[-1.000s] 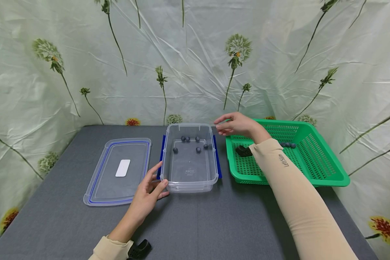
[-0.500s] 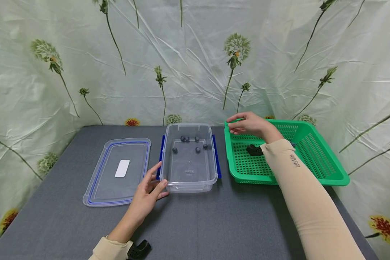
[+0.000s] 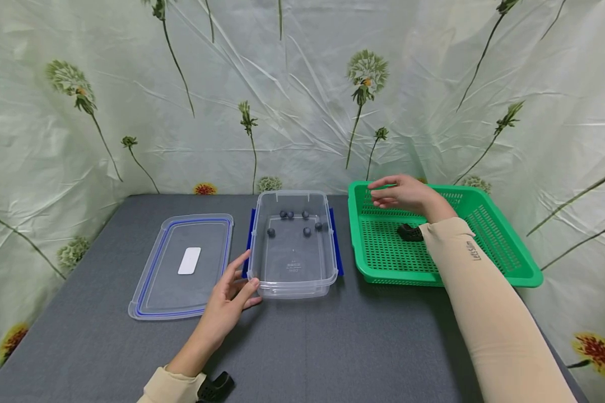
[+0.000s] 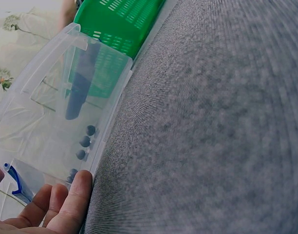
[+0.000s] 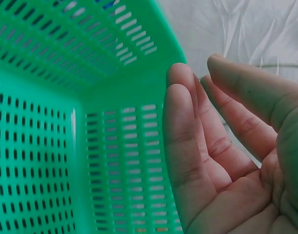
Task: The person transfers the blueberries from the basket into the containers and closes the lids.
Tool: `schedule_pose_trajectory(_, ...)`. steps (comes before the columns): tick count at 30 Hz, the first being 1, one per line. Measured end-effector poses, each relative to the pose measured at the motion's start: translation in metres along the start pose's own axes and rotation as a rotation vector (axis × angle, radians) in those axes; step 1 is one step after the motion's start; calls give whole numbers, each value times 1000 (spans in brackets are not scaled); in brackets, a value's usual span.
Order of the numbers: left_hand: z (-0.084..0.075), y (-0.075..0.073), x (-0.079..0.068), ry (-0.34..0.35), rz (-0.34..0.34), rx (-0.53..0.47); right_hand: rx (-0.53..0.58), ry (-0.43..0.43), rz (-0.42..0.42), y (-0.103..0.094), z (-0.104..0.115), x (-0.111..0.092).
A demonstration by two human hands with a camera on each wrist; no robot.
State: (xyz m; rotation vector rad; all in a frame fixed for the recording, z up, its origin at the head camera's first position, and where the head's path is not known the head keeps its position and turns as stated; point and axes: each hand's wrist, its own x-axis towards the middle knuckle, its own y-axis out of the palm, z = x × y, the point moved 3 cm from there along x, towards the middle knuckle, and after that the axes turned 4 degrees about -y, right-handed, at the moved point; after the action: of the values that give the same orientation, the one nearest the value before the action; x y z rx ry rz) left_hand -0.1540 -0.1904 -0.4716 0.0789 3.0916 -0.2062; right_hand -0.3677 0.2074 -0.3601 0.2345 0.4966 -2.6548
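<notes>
A clear plastic food container with blue side latches stands on the table, several blueberries scattered on its floor. At its near left corner my left hand rests with fingers and thumb spread against it; in the left wrist view the fingertips lie at the wall, low by the tabletop. My right hand hovers over the far left part of a green basket, palm empty and fingers loosely bent in the right wrist view. My right forearm covers part of the basket's inside.
Left of the container, the transparent lid with a blue seal and a white label lies flat on the grey tablecloth. A flower-printed curtain hangs right behind the table.
My right hand has moved rightward from beside the container to above the basket, and its arm now hides the blueberries seen there earlier. My left hand and the container have stayed put.
</notes>
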Motion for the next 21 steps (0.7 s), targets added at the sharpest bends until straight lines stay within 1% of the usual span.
schedule_pose_trajectory(5, 0, 0, 0, 0, 3, 0, 3, 21, -10, -11, -11, -3)
schedule_pose_trajectory(10, 0, 0, 0, -3, 1, 2, -16, 40, -16, -19, -20, -5)
schedule_pose_trajectory(18, 1, 0, 1, -1, -2, 8, -23, 60, -22, -31, -29, -13)
schedule_pose_trajectory(21, 1, 0, 1, -1, -3, 10, -16, 81, -24, -35, -33, -16)
